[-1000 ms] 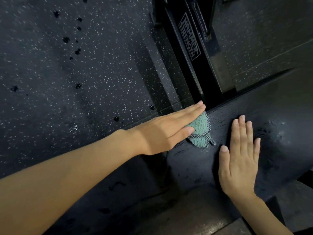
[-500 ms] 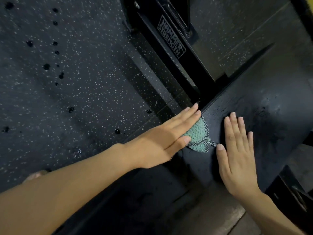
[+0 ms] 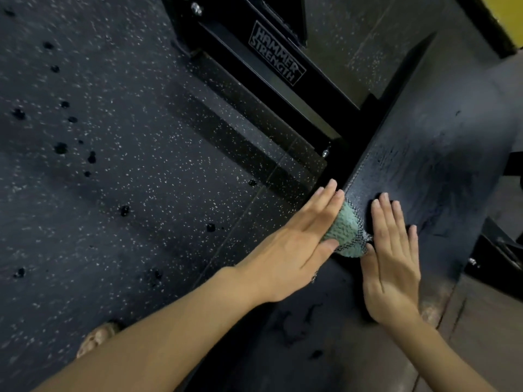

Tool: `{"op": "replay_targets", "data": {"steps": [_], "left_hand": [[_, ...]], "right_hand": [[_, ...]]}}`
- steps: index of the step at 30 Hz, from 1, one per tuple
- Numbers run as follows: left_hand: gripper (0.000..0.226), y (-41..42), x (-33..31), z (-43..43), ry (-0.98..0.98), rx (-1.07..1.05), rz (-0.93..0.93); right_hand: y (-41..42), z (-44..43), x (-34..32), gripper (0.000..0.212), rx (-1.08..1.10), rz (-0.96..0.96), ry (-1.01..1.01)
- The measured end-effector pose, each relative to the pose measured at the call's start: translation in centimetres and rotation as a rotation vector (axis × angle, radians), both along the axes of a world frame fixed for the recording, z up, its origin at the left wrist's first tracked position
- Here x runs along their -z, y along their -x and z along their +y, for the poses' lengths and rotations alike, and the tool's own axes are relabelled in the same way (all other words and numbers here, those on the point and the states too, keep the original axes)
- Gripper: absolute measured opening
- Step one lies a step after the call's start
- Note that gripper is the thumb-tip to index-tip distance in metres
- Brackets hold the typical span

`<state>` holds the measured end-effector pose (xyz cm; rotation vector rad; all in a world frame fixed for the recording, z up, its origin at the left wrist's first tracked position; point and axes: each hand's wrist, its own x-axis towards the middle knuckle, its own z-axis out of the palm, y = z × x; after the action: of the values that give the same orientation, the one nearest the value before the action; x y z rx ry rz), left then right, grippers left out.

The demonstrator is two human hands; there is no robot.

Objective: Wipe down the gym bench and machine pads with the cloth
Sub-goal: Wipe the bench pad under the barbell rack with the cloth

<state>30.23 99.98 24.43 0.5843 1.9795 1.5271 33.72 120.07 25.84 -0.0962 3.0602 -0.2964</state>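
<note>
A black padded bench pad [image 3: 441,154] runs diagonally from the lower middle to the upper right. At its left edge lies a small teal knitted cloth [image 3: 346,232] with a dark checked border. My left hand [image 3: 297,244] lies flat on the cloth with straight fingers, pressing it against the pad's edge; most of the cloth is hidden under the palm. Just right of the cloth, my right hand [image 3: 392,250] rests flat on the pad, fingers apart, holding nothing. Its thumb touches the cloth's lower corner.
A black steel frame beam with a Hammer Strength label [image 3: 276,53] runs down toward the pad's left edge. Speckled black rubber flooring [image 3: 113,165] with dark drip spots fills the left. A foot [image 3: 94,339] shows at the lower left. Black metal parts [image 3: 498,256] sit right of the pad.
The view has swung, so the pad now runs more steeply upward. My left hand and the cloth have shifted closer to my right hand, whose thumb now meets the cloth.
</note>
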Motion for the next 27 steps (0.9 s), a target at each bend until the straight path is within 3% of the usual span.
{"op": "replay_targets", "data": {"steps": [11, 27], "left_hand": [[0.062, 4.1, 0.9, 2.7, -0.058, -0.065, -0.042], [0.064, -2.2, 0.3, -0.7, -0.085, -0.061, -0.061]], "right_hand": [[0.3, 0.1, 0.2, 0.053, 0.024, 0.006, -0.030], [0.6, 0.3, 0.1, 0.055, -0.020, 0.005, -0.037]]}}
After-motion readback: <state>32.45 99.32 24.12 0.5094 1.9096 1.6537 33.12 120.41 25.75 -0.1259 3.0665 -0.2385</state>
